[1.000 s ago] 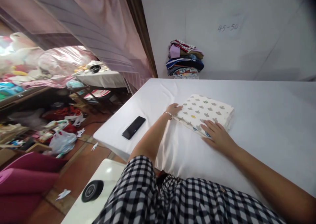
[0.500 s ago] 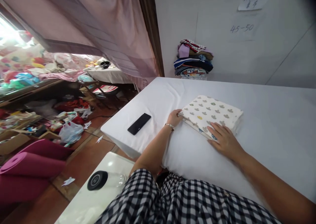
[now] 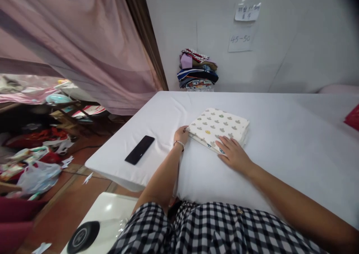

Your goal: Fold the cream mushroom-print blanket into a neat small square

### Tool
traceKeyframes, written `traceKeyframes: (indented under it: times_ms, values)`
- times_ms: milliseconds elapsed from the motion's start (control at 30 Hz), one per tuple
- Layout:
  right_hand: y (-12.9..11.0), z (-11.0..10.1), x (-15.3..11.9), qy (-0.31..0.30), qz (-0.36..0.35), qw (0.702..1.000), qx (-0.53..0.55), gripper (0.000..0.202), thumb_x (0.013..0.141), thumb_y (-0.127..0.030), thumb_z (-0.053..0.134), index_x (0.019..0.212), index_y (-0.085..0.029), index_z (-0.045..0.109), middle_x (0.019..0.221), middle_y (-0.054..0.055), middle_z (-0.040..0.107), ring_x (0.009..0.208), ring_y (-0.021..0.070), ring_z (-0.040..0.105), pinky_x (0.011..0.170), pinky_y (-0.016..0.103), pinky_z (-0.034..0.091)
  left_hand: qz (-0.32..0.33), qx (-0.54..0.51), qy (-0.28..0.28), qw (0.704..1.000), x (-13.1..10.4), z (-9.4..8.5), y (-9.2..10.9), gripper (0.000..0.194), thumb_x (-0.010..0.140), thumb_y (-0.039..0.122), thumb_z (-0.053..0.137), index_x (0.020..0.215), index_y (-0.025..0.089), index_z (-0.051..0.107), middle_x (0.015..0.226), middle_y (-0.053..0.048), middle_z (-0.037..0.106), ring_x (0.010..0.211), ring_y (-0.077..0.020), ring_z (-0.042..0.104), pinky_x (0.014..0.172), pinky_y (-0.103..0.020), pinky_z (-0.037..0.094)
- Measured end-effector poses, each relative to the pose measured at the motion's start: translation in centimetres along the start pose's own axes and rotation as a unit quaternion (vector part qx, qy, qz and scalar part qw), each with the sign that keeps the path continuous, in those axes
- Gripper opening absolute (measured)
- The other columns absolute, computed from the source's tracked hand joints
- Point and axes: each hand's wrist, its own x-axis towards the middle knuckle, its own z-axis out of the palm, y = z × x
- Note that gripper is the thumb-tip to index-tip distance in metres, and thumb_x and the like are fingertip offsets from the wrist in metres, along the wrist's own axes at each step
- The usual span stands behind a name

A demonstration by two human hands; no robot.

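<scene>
A folded white cloth (image 3: 215, 125) with grey, yellow, green and blue cloud-like prints lies flat on the white-covered table (image 3: 286, 153). At its left corner, my left hand (image 3: 181, 135) has its fingers curled round the edge; the fingertips are partly hidden. My right hand (image 3: 234, 154) rests on the near right part of the cloth, fingers spread and lying flat. To the left of my left hand lies a black phone (image 3: 139, 149).
A pile of folded clothes (image 3: 198, 70) stands against the wall beyond the table's far edge. Pink curtains (image 3: 112, 48) hang at the left. A small white stand (image 3: 108, 209) holding a round black object (image 3: 83, 237) is near my left side. A plastic bag (image 3: 39, 177) sits on the floor.
My view has swung to the right, so everything appears further left. Both hands keep much the same places on the folded cloth, which looks unchanged.
</scene>
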Motion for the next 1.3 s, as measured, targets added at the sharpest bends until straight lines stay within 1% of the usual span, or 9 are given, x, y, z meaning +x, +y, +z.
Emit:
traceKeyframes:
  times_ms: [100, 233, 367, 467, 600, 700, 933, 1100, 1300]
  values:
    - [0.0, -0.3, 0.0, 0.011, -0.008, 0.999, 0.049, 0.051, 0.092, -0.038, 0.042, 0.138, -0.018, 0.046, 0.147, 0.012, 0.037, 0.136, 0.0282, 0.032, 0.11, 0.05, 0.025, 0.043, 0.041, 0.003, 0.998, -0.3, -0.3, 0.2, 0.034, 0.081, 0.018, 0.052, 0.112, 0.021, 0.065, 0.11, -0.004, 0.067, 0.098, -0.0189, 0.061, 0.091, -0.03, 0.048]
    - [1.7, -1.0, -0.2, 0.103, 0.057, 0.974, 0.192, 0.046, 0.089, -0.042, 0.049, 0.13, -0.024, 0.055, 0.141, 0.008, 0.047, 0.133, 0.0271, 0.038, 0.108, 0.049, 0.031, 0.208, 0.16, 0.035, 0.964, -1.6, -0.6, 1.2, 0.047, 0.075, 0.01, 0.053, 0.121, 0.018, 0.058, 0.125, -0.01, 0.058, 0.119, -0.0256, 0.05, 0.102, -0.041, 0.041]
    - [6.1, -2.3, -0.6, 0.235, 0.29, 0.869, 0.324, 0.034, 0.083, -0.039, 0.055, 0.107, -0.021, 0.069, 0.12, 0.009, 0.064, 0.113, 0.0275, 0.056, 0.095, 0.044, 0.046, 0.381, 0.195, 0.015, 0.903, -4.5, 0.3, 3.2, 0.05, 0.075, 0.007, 0.05, 0.123, 0.021, 0.055, 0.129, -0.011, 0.055, 0.124, -0.0264, 0.045, 0.102, -0.047, 0.038]
    - [9.8, -2.9, -0.7, 0.238, 0.413, 0.782, 0.401, 0.026, 0.076, -0.034, 0.061, 0.094, -0.017, 0.07, 0.098, 0.009, 0.071, 0.091, 0.0231, 0.065, 0.08, 0.036, 0.052, 0.485, 0.173, -0.065, 0.855, -6.8, 1.9, 5.2, 0.04, 0.08, 0.014, 0.049, 0.119, 0.02, 0.056, 0.127, -0.012, 0.056, 0.124, -0.0257, 0.045, 0.102, -0.048, 0.036]
    - [13.2, -2.9, 0.2, 0.208, 0.475, 0.724, 0.455, 0.022, 0.07, -0.029, 0.065, 0.087, -0.016, 0.067, 0.089, 0.008, 0.07, 0.068, 0.0155, 0.063, 0.058, 0.027, 0.05, 0.552, 0.154, -0.154, 0.805, -8.5, 4.1, 7.6, 0.034, 0.086, 0.024, 0.049, 0.119, 0.019, 0.055, 0.129, -0.011, 0.055, 0.125, -0.0244, 0.044, 0.107, -0.048, 0.03]
    - [14.4, -2.4, 1.6, 0.188, 0.501, 0.722, 0.438, 0.023, 0.071, -0.037, 0.066, 0.079, -0.016, 0.065, 0.083, 0.008, 0.068, 0.056, 0.0119, 0.057, 0.048, 0.024, 0.044, 0.554, 0.141, -0.165, 0.803, -8.9, 5.5, 8.4, 0.038, 0.082, 0.024, 0.052, 0.12, 0.019, 0.054, 0.13, -0.011, 0.054, 0.125, -0.0247, 0.043, 0.108, -0.048, 0.028]
    - [15.9, -1.0, 4.1, 0.162, 0.496, 0.778, 0.351, 0.031, 0.07, -0.047, 0.065, 0.064, -0.016, 0.061, 0.059, 0.003, 0.06, 0.052, 0.0134, 0.051, 0.05, 0.027, 0.038, 0.533, 0.122, -0.173, 0.819, -9.0, 6.3, 7.7, 0.037, 0.082, 0.022, 0.051, 0.119, 0.02, 0.053, 0.125, -0.01, 0.057, 0.121, -0.0222, 0.046, 0.105, -0.044, 0.032]
    - [16.3, -0.2, 4.1, 0.202, 0.484, 0.786, 0.327, 0.027, 0.069, -0.042, 0.064, 0.063, -0.016, 0.063, 0.055, 0.003, 0.057, 0.059, 0.016, 0.052, 0.056, 0.029, 0.038, 0.518, 0.121, -0.189, 0.825, -8.7, 6.2, 8.0, 0.03, 0.084, 0.024, 0.052, 0.113, 0.02, 0.058, 0.12, -0.009, 0.061, 0.116, -0.0222, 0.05, 0.101, -0.044, 0.035]
    - [16.3, 0.6, 3.4, 0.189, 0.467, 0.794, 0.34, 0.027, 0.069, -0.044, 0.064, 0.065, -0.017, 0.064, 0.061, 0.003, 0.061, 0.06, 0.0147, 0.051, 0.058, 0.028, 0.038, 0.515, 0.104, -0.197, 0.828, -8.6, 6.0, 8.4, 0.029, 0.083, 0.025, 0.053, 0.111, 0.02, 0.06, 0.118, -0.008, 0.062, 0.114, -0.0226, 0.051, 0.099, -0.043, 0.037]
